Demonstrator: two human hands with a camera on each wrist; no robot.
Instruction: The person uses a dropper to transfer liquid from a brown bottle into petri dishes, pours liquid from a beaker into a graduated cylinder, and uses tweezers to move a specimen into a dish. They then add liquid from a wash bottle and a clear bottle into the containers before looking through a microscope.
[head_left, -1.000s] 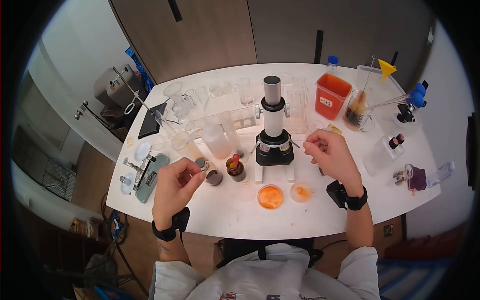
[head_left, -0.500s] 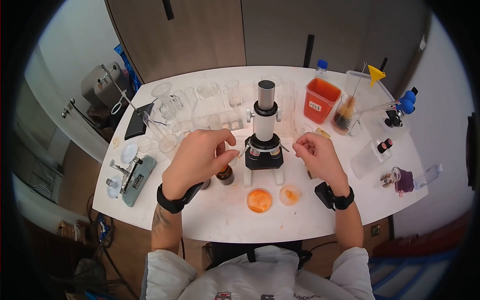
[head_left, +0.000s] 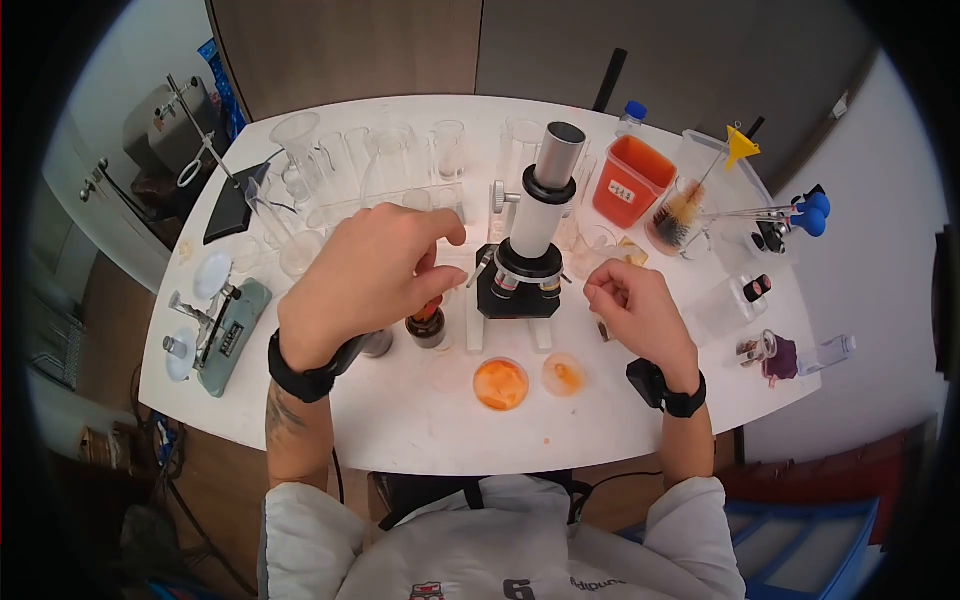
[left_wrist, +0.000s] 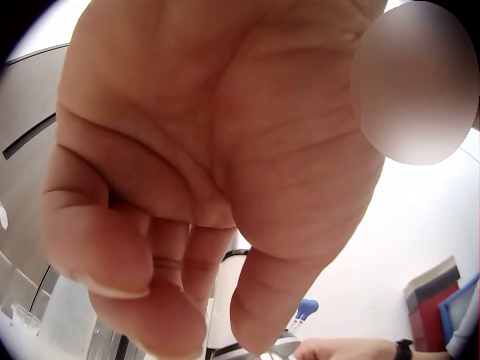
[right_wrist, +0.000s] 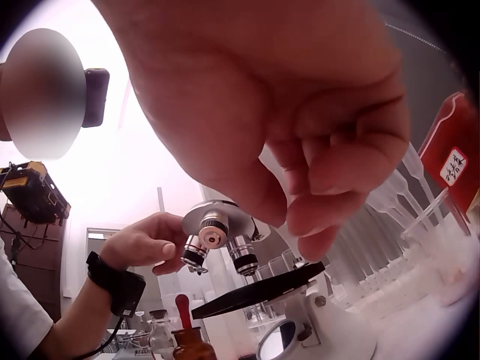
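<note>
A white and black microscope (head_left: 535, 220) stands mid-table. My left hand (head_left: 365, 275) hovers at its left, above a brown dropper bottle (head_left: 426, 328) with a red bulb. Its fingers bend loosely, thumb apart from index, and the left wrist view shows a bare palm (left_wrist: 225, 112). On the microscope's right is my right hand (head_left: 640, 315), fingers loosely curled. In the right wrist view its thumb and fingertips come near each other above the black stage (right_wrist: 259, 289), with nothing seen between them. Two petri dishes with orange contents, a full one (head_left: 501, 384) and a smeared one (head_left: 568, 375), lie in front.
On the left are a balance scale (head_left: 230, 335) and a retort stand (head_left: 235, 205). Glassware lines the back, including a clear beaker (head_left: 448, 155). Toward the right stand a red container (head_left: 633, 180), a beaker with brushes (head_left: 680, 220) and a clear bottle (head_left: 722, 315).
My left hand has moved right from beside the bottles to the microscope's left side. The right hand stays at the right side. The head view has shifted, and the microscope now appears slanted.
</note>
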